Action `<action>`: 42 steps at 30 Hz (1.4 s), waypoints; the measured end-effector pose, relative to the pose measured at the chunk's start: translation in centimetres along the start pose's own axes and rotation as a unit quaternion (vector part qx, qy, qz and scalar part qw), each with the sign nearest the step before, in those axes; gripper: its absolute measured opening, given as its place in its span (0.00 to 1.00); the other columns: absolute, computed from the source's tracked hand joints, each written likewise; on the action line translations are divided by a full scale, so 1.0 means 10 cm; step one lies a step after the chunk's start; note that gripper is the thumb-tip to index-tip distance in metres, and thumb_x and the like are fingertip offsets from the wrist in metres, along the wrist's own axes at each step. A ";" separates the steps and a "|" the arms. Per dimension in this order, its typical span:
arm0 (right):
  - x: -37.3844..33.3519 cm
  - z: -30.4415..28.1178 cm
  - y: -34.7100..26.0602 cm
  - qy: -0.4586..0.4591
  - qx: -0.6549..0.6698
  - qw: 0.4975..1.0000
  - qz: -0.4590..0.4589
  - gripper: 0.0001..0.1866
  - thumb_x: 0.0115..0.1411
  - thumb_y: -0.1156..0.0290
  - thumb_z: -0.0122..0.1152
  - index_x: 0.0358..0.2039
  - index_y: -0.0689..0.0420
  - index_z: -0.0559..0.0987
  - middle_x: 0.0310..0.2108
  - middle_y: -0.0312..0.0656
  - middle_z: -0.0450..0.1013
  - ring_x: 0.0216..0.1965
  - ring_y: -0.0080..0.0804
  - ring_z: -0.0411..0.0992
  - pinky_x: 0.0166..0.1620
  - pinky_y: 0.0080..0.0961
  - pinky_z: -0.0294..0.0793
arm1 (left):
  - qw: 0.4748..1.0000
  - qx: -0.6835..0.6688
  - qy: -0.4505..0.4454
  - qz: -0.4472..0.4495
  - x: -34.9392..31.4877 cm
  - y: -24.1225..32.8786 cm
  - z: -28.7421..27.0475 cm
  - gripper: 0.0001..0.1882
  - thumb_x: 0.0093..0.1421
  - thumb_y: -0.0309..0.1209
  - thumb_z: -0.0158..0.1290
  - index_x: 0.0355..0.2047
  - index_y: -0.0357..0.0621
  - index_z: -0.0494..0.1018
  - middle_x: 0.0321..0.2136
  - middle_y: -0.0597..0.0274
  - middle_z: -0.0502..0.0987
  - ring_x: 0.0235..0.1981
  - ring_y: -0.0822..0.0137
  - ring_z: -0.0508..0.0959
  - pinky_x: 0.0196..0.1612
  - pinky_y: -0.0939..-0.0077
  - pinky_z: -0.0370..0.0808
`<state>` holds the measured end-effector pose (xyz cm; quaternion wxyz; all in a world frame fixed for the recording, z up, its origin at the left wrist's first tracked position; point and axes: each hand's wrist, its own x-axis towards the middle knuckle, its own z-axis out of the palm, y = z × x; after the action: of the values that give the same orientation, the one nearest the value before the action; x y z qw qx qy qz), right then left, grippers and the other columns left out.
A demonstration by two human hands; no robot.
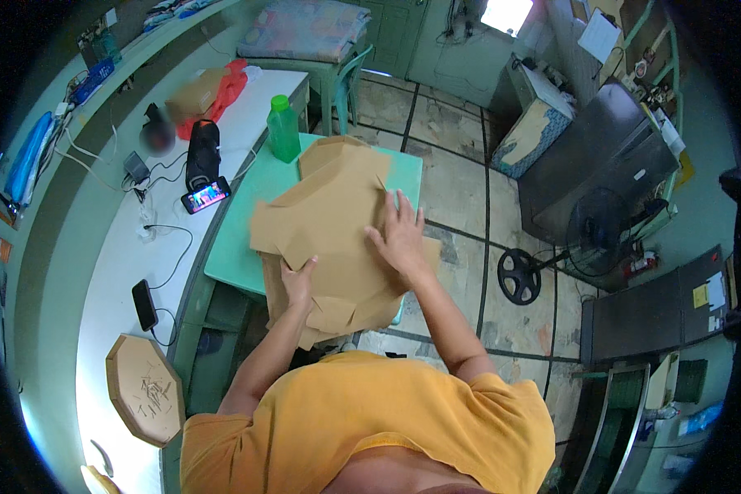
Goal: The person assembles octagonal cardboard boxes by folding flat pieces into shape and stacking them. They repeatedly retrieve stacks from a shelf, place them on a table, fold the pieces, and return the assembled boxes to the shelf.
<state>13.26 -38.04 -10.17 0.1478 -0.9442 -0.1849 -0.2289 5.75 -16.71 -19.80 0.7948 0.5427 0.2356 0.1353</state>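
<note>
A flat brown cardboard sheet (pixel 329 218) with cut slits and small raised flaps lies on a green table, over other cardboard pieces (pixel 430 251) whose edges stick out beneath it. At the sheet's near left edge is my left hand (pixel 298 286), its thumb on top and its other fingers mostly hidden by the cardboard, pinching it. My right hand (pixel 401 237) rests on the sheet's right side with fingers stretched out and spread, holding nothing.
The green table (pixel 230 247) carries a green plastic bottle (pixel 283 130) at its far left. On the white counter (pixel 111 305) are a lit phone (pixel 206 195), a black phone (pixel 145 305) on a cable, and an octagonal cardboard tray (pixel 123 387) of small scraps. A black fan (pixel 593 226) stands right.
</note>
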 end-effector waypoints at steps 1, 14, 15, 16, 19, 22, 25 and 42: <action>-0.07 0.17 0.03 -0.051 -0.032 0.998 -0.020 0.46 0.55 0.50 0.61 0.68 0.54 0.51 0.66 0.54 0.50 0.66 0.54 0.49 0.63 0.62 0.47 | 1.000 0.004 0.029 -0.011 0.06 -0.15 -0.07 0.43 0.52 0.21 0.61 0.63 0.38 0.49 0.58 0.51 0.62 0.57 0.59 0.65 0.59 0.66 0.63; -1.37 1.05 0.41 -0.299 0.070 0.914 -0.266 0.24 0.56 0.60 0.58 0.55 0.43 0.72 0.62 0.43 0.60 0.64 0.47 0.56 0.66 0.52 0.50 | 0.695 0.692 -0.026 0.195 -0.35 -0.46 -1.19 0.34 0.58 0.31 0.52 0.64 0.50 0.53 0.61 0.45 0.55 0.59 0.48 0.64 0.63 0.40 0.52; -1.37 1.07 0.42 -0.263 0.089 0.918 -0.282 0.23 0.57 0.61 0.57 0.54 0.44 0.73 0.60 0.42 0.62 0.62 0.47 0.57 0.65 0.51 0.51 | 0.655 0.720 -0.090 0.212 -0.39 -0.40 -1.20 0.30 0.55 0.31 0.54 0.59 0.52 0.60 0.60 0.48 0.58 0.61 0.50 0.62 0.62 0.36 0.50; -1.36 1.09 0.43 -0.247 0.090 0.920 -0.292 0.21 0.57 0.61 0.57 0.53 0.45 0.74 0.58 0.42 0.64 0.61 0.46 0.59 0.65 0.50 0.52 | 0.610 0.743 -0.153 0.229 -0.39 -0.34 -1.21 0.26 0.53 0.31 0.55 0.54 0.55 0.67 0.60 0.51 0.60 0.63 0.52 0.60 0.62 0.32 0.47; -1.30 1.18 0.46 -0.229 0.116 0.913 -0.318 0.18 0.57 0.61 0.55 0.48 0.47 0.76 0.52 0.42 0.68 0.58 0.45 0.62 0.63 0.48 0.56 | 0.579 0.716 -0.292 0.259 -0.20 -0.17 -1.21 0.16 0.50 0.32 0.58 0.41 0.55 0.77 0.53 0.59 0.70 0.61 0.55 0.63 0.61 0.33 0.49; -1.17 1.34 0.49 -0.268 0.117 0.904 -0.311 0.16 0.56 0.62 0.55 0.44 0.48 0.77 0.47 0.42 0.70 0.53 0.45 0.64 0.59 0.47 0.60 | 0.611 0.647 -0.384 0.246 0.08 -0.16 -1.16 0.10 0.49 0.34 0.59 0.34 0.53 0.79 0.43 0.61 0.76 0.55 0.53 0.68 0.60 0.42 0.55; -1.00 1.56 0.44 -0.319 0.106 0.900 -0.277 0.14 0.53 0.64 0.56 0.40 0.50 0.78 0.44 0.44 0.72 0.48 0.46 0.67 0.54 0.45 0.65 | 0.636 0.586 -0.429 0.260 0.28 -0.20 -1.13 0.07 0.50 0.35 0.59 0.30 0.52 0.80 0.38 0.56 0.78 0.47 0.49 0.72 0.56 0.51 0.60; -1.30 1.06 0.07 -0.251 0.075 0.911 -0.318 0.52 0.54 0.33 0.48 0.60 0.72 0.61 0.66 0.57 0.52 0.68 0.47 0.49 0.69 0.44 0.42 | 0.717 0.530 -0.365 0.267 0.10 -0.45 -0.99 0.08 0.60 0.35 0.53 0.32 0.44 0.76 0.35 0.58 0.78 0.43 0.56 0.77 0.64 0.54 0.57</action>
<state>6.80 -38.50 -25.62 0.0865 -0.8479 -0.5231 -0.0042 1.24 -10.06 -27.14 0.3323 0.9228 -0.1946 -0.0139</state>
